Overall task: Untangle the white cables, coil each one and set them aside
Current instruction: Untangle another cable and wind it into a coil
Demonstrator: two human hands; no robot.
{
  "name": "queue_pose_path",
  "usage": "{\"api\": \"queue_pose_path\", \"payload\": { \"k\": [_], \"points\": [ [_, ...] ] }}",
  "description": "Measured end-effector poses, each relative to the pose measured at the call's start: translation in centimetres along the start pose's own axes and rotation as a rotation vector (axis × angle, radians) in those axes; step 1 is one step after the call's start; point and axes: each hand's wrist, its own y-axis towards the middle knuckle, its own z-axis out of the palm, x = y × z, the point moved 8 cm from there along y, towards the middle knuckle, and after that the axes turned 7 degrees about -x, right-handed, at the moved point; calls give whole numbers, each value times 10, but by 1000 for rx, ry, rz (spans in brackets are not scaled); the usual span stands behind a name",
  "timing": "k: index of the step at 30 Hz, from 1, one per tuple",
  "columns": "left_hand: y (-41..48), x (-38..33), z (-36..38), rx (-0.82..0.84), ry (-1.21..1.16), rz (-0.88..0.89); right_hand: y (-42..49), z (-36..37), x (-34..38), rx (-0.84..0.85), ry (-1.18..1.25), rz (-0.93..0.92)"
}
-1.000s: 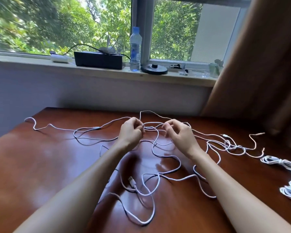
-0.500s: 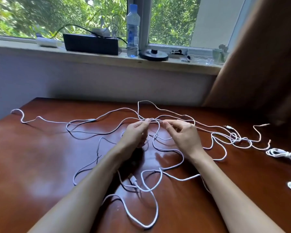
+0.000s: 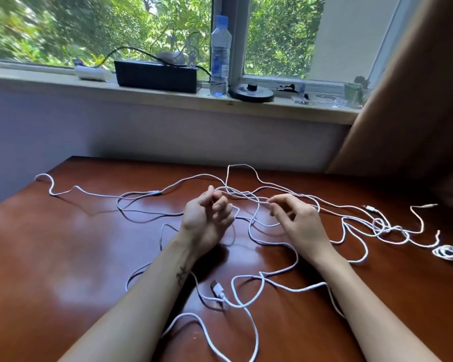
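Pinching is what both hands are doing, out over the middle of the table. The left hand [image 3: 208,222] is turned palm-up, its fingers curled in, thumb and forefinger nipping a strand where several cross. The right hand [image 3: 300,222] sits just beside it, palm down, fingers bent, the fingertips [image 3: 271,205] closed on a strand of the same knot. The white cables [image 3: 239,192] lie loose and tangled across the glossy reddish-brown table [image 3: 63,244], running from its far left corner to the right, with loops trailing back between the forearms. A USB plug [image 3: 217,287] lies flat among those near loops. One coiled cable [image 3: 450,253] lies apart at the right edge.

Behind the table is a pale wall under a windowsill [image 3: 50,81], green trees outside, a brown curtain [image 3: 416,100] on the right. On the sill stand a black box [image 3: 156,77], a white power strip [image 3: 90,73] and a round black base [image 3: 251,92]. A clear water bottle [image 3: 219,56] with a blue cap stands upright between box and base; how full it is I can't tell.
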Motion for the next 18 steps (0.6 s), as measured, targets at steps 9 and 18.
{"api": "queue_pose_path", "payload": {
  "k": [9,18],
  "points": [
    [-6,11,14,109,48,-94,-7,17,14,132,16,-66],
    [-5,-26,3,-49,-213,132,-16,26,4,212,-99,-15]
  ]
}}
